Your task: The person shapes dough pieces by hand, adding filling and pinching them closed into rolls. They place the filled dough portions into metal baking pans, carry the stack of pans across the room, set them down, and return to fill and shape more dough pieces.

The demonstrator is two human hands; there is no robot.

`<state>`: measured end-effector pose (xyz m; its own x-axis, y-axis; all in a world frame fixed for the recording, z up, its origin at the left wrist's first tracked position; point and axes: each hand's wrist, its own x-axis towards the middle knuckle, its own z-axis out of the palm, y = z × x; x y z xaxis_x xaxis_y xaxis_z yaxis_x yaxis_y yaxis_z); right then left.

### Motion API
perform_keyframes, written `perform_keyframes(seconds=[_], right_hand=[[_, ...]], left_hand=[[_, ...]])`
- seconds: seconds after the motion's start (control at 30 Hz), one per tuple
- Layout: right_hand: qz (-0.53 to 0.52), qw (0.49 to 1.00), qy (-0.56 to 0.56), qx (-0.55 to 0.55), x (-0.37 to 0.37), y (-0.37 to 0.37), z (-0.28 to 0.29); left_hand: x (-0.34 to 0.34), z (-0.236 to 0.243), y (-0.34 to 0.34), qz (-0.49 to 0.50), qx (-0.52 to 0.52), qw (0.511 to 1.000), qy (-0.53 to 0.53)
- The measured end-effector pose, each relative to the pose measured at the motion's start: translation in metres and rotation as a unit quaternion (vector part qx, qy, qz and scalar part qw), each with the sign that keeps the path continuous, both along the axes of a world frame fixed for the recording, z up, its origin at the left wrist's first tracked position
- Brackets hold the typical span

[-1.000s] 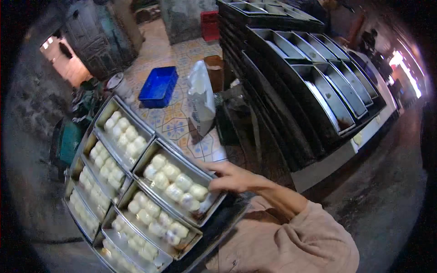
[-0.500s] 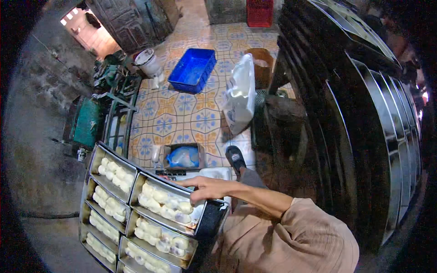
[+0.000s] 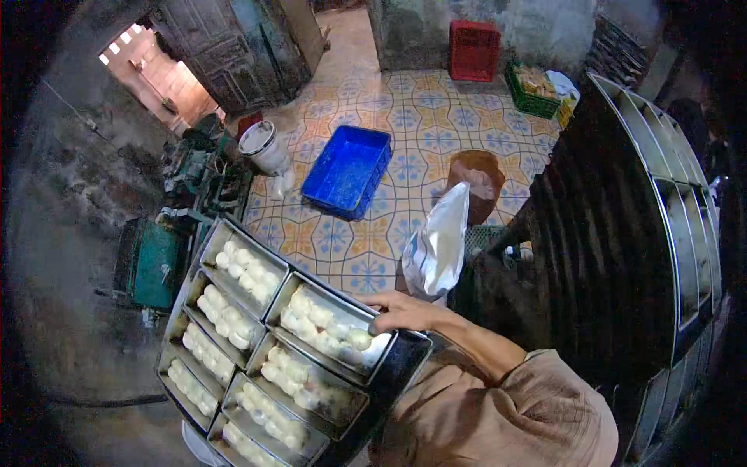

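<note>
My right hand is closed on the upper right rim of a large tray of joined metal loaf pans, held tilted at the lower left of the view. Its several pans hold rows of pale, round dough balls. My forearm reaches up to it from a beige sleeve at the lower right. My left hand is not in view. A tall, dark stack of similar pan trays stands to my right, with pale metal compartments showing on it.
On the patterned tile floor are a blue crate, a white sack, a brown container and a white bucket. Green machinery stands at left. A red crate and green basket are by the back wall.
The view has swung away from the pan stack, bringing more floor and back wall into sight. The dough-filled tray has shifted right in the picture with my right hand still on it.
</note>
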<state>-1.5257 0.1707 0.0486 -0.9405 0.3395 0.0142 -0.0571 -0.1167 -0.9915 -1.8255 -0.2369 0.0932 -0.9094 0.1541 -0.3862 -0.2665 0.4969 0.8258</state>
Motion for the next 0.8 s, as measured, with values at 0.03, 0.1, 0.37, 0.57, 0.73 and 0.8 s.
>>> perform_keyframes(seconds=[0.03,0.1,0.37,0.57,0.73,0.8], right_hand=[[-0.022,0.999,0.011,-0.037,0.004,0.017,0.007],[-0.033,0.993,-0.049,-0.103,0.014,0.057,0.009],[-0.188,0.978,-0.018,-0.084,0.021,0.218,-0.026],[-0.279,0.956,-0.079,-0.051,0.001,0.386,-0.115],[-0.370,0.901,-0.192,-0.122,0.004,0.520,-0.129],[-0.429,0.879,-0.171,-0.117,0.003,0.564,-0.112]], left_hand=[[-0.006,-0.001,0.018,-0.004,-0.002,1.000,0.001],[-0.020,-0.006,0.059,-0.017,-0.002,1.000,0.004],[-0.111,-0.057,0.270,-0.135,-0.010,0.990,0.026],[-0.183,-0.119,0.507,-0.232,-0.056,0.970,-0.053],[-0.172,-0.100,0.778,-0.428,-0.137,0.893,0.021],[-0.194,-0.143,0.831,-0.430,-0.109,0.893,0.075]])
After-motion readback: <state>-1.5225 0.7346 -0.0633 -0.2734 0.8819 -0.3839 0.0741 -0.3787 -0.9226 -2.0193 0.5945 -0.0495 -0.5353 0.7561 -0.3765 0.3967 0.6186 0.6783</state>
